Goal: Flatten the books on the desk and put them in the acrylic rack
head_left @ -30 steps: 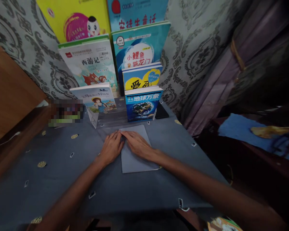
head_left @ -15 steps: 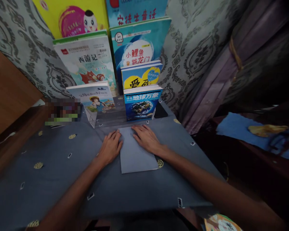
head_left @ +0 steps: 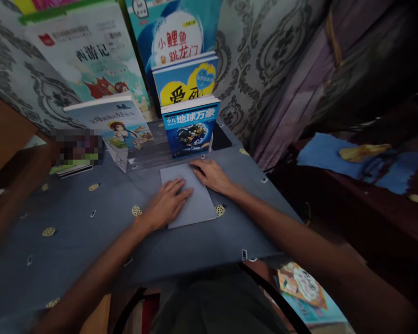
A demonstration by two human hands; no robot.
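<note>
Pale paper sheet lies flat on grey-blue tablecloth, nr side of blue earth-cover bk. L hand spread, palm down on sheet's L part; R hand loosely curved, fingers apart, at far R edge.

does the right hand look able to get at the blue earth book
Probably yes: the right hand rests at the far end of the grey paper, and only tablecloth shows between it and the blue earth book.
</note>
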